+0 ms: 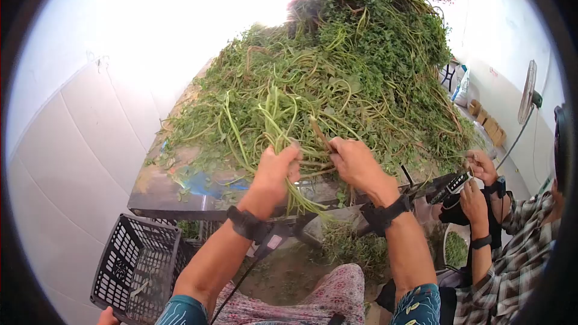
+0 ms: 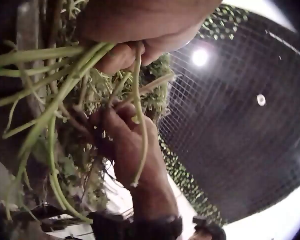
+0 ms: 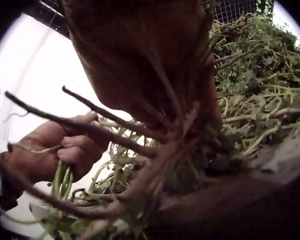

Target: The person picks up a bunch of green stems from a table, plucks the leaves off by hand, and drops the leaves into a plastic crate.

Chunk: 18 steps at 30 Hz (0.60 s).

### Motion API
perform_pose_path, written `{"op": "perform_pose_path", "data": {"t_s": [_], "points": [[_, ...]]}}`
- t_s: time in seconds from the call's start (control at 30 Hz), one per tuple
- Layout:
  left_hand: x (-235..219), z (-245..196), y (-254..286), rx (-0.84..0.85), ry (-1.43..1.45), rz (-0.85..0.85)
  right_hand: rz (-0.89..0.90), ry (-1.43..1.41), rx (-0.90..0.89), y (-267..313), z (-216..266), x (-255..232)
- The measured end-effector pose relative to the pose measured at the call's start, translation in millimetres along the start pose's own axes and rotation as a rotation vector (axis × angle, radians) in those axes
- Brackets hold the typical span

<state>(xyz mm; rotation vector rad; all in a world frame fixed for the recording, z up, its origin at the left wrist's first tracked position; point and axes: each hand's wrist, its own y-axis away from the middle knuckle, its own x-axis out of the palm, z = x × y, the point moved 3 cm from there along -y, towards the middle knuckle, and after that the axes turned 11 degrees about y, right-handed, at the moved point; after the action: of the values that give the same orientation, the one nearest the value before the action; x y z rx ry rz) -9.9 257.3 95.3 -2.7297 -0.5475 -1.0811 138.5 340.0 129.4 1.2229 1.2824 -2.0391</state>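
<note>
My left hand (image 1: 274,171) grips a bunch of pale green leafy stems (image 1: 276,114) over the table's near edge. Their lower ends hang below the fist, and the left wrist view shows these cut-looking stems (image 2: 65,85) fanning out from the curled fingers. Close on the right, my right hand (image 1: 358,165) pinches thicker brown stems (image 1: 319,132) between thumb and fingers. In the right wrist view several woody brown stems (image 3: 115,135) stick out from under that hand, blurred in front. Both hands are just before a spread of loose greens (image 1: 325,102).
A tall heap of greens (image 1: 373,30) rises at the back of the table (image 1: 153,189). A black slotted crate (image 1: 135,265) stands below left. At right, another person's hands (image 1: 478,168) are near the table's corner. A fan (image 1: 527,93) stands behind them.
</note>
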Motion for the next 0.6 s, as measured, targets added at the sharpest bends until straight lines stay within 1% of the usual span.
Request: {"op": "perform_pose_path", "data": {"t_s": [0.07,0.1,0.13,0.23,0.33,0.4,0.43,0.47,0.5,0.53,0.57,0.6], "points": [[17,0,15,0.253,-0.376,0.012,-0.027,0.066,0.103,-1,2,4],[23,2,23,0.380,-0.563,0.019,-0.039,0.020,0.151,-1,2,6],[27,5,30,0.644,-0.753,0.162,-0.051,-0.026,0.197,-3,2,7],[21,24,27,0.741,-0.728,0.117,-0.087,-0.126,0.312,-4,-2,12],[14,28,23,0.599,-0.524,0.072,-0.126,-0.175,0.387,-6,-6,24],[15,21,24,0.391,-0.302,-0.030,-0.136,-0.168,0.416,-11,-12,31],[16,16,25,0.288,-0.193,-0.081,-0.167,-0.204,0.481,-11,-19,32],[14,4,25,0.314,-0.035,-0.077,-0.200,-0.241,0.547,-9,-28,32],[12,-11,22,0.277,0.020,-0.037,-0.233,-0.284,0.615,-8,-35,32],[9,-30,19,0.249,0.083,-0.007,-0.140,-0.371,0.675,-8,-41,32],[3,-44,22,0.225,0.148,0.020,-0.128,-0.301,0.605,-11,-36,35],[-2,-52,27,0.155,0.162,0.042,-0.123,-0.233,0.539,-13,-32,39]]}}
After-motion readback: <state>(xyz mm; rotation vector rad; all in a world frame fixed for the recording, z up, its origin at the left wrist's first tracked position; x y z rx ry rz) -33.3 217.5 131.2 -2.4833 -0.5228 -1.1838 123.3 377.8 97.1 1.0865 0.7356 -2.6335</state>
